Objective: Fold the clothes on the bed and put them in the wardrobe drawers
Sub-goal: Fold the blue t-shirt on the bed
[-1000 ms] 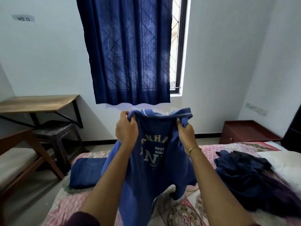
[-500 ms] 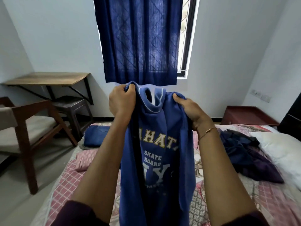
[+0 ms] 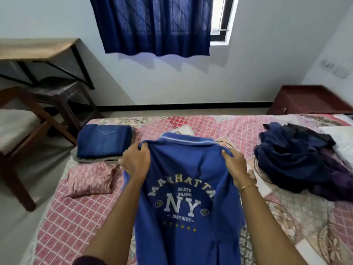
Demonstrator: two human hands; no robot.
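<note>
The left hand and the right hand each grip a shoulder of the blue shirt, fingers curled into the cloth just below the collar. The shirt is spread in the middle of the bed, its printed side up, with the collar toward the far edge and the hem running off toward the near edge between the forearms. The print reads "NY" with smaller lettering around it. A thin bracelet circles the right wrist.

Near the bed's far left corner lies a folded blue garment on top of other folded cloth, and just beside it, toward the near side, a pink pillow. Toward the right edge sits an unfolded heap of dark clothes, well apart from the shirt, touching a white pillow at the right.

Beyond the bed, a blue curtain hangs over the window. A wooden counter stands by the left wall with a dark stool under it, and a wooden chair nearer. A red-brown cabinet stands at the far right.
</note>
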